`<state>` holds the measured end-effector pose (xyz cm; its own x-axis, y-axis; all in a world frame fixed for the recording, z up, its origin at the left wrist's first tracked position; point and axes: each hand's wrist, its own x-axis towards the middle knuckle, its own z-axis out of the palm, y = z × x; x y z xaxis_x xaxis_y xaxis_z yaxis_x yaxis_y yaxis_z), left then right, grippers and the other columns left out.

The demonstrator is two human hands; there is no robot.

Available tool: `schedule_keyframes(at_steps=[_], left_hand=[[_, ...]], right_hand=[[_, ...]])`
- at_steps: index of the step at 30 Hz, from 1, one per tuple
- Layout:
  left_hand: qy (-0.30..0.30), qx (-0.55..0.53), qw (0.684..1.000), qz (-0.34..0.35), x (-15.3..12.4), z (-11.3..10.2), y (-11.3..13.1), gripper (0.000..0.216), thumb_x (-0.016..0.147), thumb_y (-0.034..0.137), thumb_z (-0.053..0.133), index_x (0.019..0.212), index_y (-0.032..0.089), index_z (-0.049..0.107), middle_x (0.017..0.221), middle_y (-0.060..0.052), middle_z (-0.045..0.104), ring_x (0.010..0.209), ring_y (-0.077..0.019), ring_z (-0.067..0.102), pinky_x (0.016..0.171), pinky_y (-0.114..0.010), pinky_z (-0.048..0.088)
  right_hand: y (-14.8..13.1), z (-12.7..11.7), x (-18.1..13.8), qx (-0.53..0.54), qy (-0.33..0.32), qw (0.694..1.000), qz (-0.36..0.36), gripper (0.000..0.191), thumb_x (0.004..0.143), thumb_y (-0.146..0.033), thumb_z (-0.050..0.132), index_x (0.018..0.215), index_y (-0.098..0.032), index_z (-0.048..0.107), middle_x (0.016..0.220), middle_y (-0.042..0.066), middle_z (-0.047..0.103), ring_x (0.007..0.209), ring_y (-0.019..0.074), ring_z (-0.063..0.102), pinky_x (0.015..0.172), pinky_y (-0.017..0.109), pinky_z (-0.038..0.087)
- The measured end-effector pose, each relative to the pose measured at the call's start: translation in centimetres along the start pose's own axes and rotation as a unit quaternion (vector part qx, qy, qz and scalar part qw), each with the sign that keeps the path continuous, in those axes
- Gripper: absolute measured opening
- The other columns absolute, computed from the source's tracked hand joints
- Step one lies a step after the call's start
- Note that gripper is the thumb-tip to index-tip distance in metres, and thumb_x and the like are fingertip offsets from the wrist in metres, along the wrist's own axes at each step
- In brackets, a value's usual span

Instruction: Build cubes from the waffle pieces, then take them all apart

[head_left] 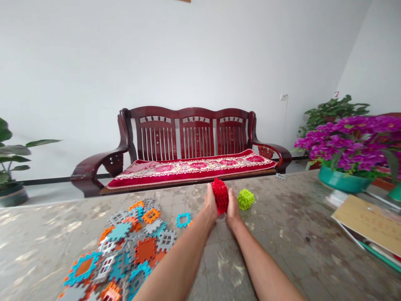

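My left hand [211, 201] and right hand [232, 207] were clamped on opposite sides of a red knobbly block [221, 195], toward the far edge of the table [282, 238]. Lime-green cluster [246, 199] sat just beside my right; notched tiles [145, 250] lay heaped leftward.

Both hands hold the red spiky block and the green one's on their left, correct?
Not quite: the left hand and right hand hold the red spiky block, but the head view shows the lime-green spiky block to their right, not left.
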<state>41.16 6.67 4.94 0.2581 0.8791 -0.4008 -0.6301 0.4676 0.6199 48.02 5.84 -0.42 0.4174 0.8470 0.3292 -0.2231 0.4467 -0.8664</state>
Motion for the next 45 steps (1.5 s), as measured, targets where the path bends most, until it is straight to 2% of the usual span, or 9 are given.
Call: schedule_keyframes(at_steps=[7,15,21,25,28,32,36,41,45], left_hand=[[-0.023,-0.029,0.998,0.043,-1.7,0.8,1.0,0.056,0.095,0.055,0.037,0.115,0.015,0.070,0.093,-0.011,0.077,0.082,-0.0215,0.074,0.089,-0.036,0.056],[-0.036,-0.024,0.997,0.059,-1.6,1.3,0.8,0.051,0.095,0.054,0.039,0.118,0.020,0.068,0.098,-0.008,0.077,0.086,-0.0188,0.074,0.091,-0.034,0.055],[-0.053,-0.014,0.997,0.050,-1.8,0.9,1.1,0.060,0.093,0.060,0.037,0.124,0.018,0.066,0.111,-0.013,0.075,0.106,-0.0231,0.070,0.098,-0.035,0.052],[0.004,0.056,0.990,0.126,-2.8,0.0,2.9,0.056,0.095,0.055,0.038,0.139,0.024,0.053,0.148,-0.009,0.052,0.137,-0.0190,0.045,0.113,-0.031,0.036],[-0.003,0.119,0.978,0.169,-4.2,-1.5,5.6,0.059,0.098,0.052,0.028,0.150,0.025,0.038,0.159,-0.008,0.033,0.146,-0.0144,0.030,0.120,-0.031,0.020],[0.007,0.142,0.962,0.233,-6.9,-5.2,11.0,0.065,0.098,0.056,0.019,0.153,0.025,0.030,0.157,-0.012,0.036,0.142,-0.0185,0.038,0.118,-0.038,0.029],[0.063,0.135,0.936,0.320,-10.3,-10.7,16.5,0.064,0.098,0.053,0.019,0.152,0.021,0.031,0.151,-0.015,0.046,0.132,-0.0207,0.052,0.109,-0.039,0.043],[0.207,0.152,0.892,0.371,-14.1,-19.7,21.5,0.053,0.096,0.041,0.032,0.145,0.020,0.040,0.144,-0.012,0.053,0.125,-0.0179,0.057,0.107,-0.034,0.046],[0.362,0.282,0.807,0.372,-16.0,-27.4,23.0,0.053,0.090,0.035,0.044,0.140,0.017,0.043,0.134,-0.011,0.059,0.120,-0.0219,0.060,0.102,-0.037,0.050]], right_hand=[[-0.7,-0.1,-0.1,0.008,0.013,0.999,-0.034,0.060,0.090,-0.065,0.044,0.128,-0.024,0.064,0.130,0.005,0.065,0.133,0.0228,0.049,0.117,0.043,0.029],[-1.1,0.3,-0.4,0.011,-0.041,0.999,-0.033,0.058,0.089,-0.064,0.047,0.130,-0.026,0.062,0.128,0.005,0.067,0.134,0.0238,0.048,0.114,0.045,0.035],[-1.4,0.1,-0.6,-0.025,-0.002,0.998,-0.050,0.060,0.090,-0.065,0.044,0.133,-0.025,0.059,0.134,0.006,0.063,0.134,0.0234,0.047,0.116,0.044,0.031],[-1.8,-0.3,-0.9,-0.087,0.043,0.991,-0.089,0.065,0.090,-0.065,0.042,0.135,-0.021,0.056,0.141,0.011,0.055,0.134,0.0257,0.046,0.115,0.046,0.029],[-2.2,-0.7,-1.4,-0.145,0.079,0.979,-0.118,0.066,0.089,-0.065,0.043,0.135,-0.018,0.054,0.142,0.013,0.053,0.132,0.0270,0.047,0.114,0.048,0.030],[-2.6,-1.4,-2.6,-0.192,0.127,0.961,-0.156,0.061,0.089,-0.059,0.044,0.134,-0.018,0.052,0.140,0.015,0.053,0.130,0.0269,0.048,0.112,0.048,0.032],[-3.1,-2.2,-4.5,-0.203,0.170,0.953,-0.150,0.055,0.089,-0.056,0.043,0.126,-0.017,0.056,0.133,0.016,0.058,0.123,0.0269,0.053,0.108,0.047,0.037],[-2.7,-3.3,-7.4,-0.212,0.186,0.955,-0.092,0.051,0.083,-0.053,0.048,0.117,-0.016,0.059,0.123,0.016,0.063,0.117,0.0289,0.057,0.104,0.047,0.041],[-1.5,-2.6,-10.0,-0.247,0.142,0.957,-0.048,0.056,0.074,-0.049,0.054,0.118,-0.016,0.057,0.121,0.017,0.064,0.108,0.0285,0.062,0.096,0.045,0.048]])
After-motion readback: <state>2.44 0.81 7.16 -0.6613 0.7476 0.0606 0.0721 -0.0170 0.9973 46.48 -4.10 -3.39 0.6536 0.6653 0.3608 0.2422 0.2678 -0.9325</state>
